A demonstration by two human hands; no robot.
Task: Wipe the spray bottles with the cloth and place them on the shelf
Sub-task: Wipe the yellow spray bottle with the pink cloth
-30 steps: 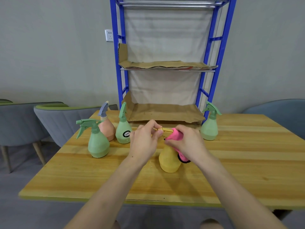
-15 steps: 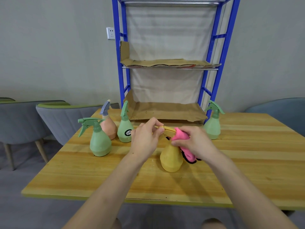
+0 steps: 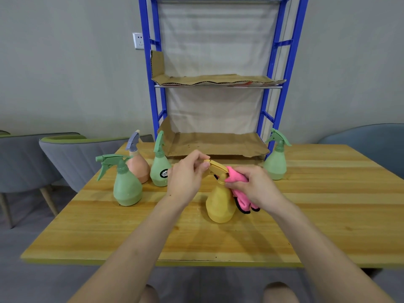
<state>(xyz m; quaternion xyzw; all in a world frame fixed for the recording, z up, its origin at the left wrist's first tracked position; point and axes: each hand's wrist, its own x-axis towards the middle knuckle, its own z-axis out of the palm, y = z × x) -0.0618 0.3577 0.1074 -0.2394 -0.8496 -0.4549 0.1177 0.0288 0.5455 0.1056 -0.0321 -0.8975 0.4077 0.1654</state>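
Our left hand (image 3: pixel 185 173) pinches the front tip of the spray head of the yellow bottle (image 3: pixel 219 204), with thumb and curled fingers closed on the nozzle end. Our right hand (image 3: pixel 255 184) grips the pink cloth (image 3: pixel 237 178), fingers curled round it. It presses the cloth against the back of that spray head and the neck, on the bottle's right side. A loose end of the cloth, edged in black, hangs just to the right of the yellow bottle's body; we cannot tell whether it touches the wood. The yellow bottle stands upright on the wooden table (image 3: pixel 328 215), its spray head pointing left.

Left of the yellow bottle, well apart, the near green bottle (image 3: pixel 126 189) stands upright with its nozzle pointing left. Behind and left of the yellow bottle stands the peach bottle (image 3: pixel 137 167), which has a grey spray head. Just beside that is the labelled green bottle (image 3: pixel 160 169), partly hidden by our left hand. Behind and right of the yellow bottle the far green bottle (image 3: pixel 275 165) stands upright.

The blue shelf (image 3: pixel 284 62) rises straight behind the yellow bottle at the table's far edge, and brown cardboard (image 3: pixel 214 143) lines its two lower levels. Far to the left of the yellow bottle, past the table edge, is a grey chair (image 3: pixel 76 154). Far to its right is a blue-grey chair (image 3: pixel 367 141). High above and left of it, a white socket (image 3: pixel 138 41) sits on the wall.
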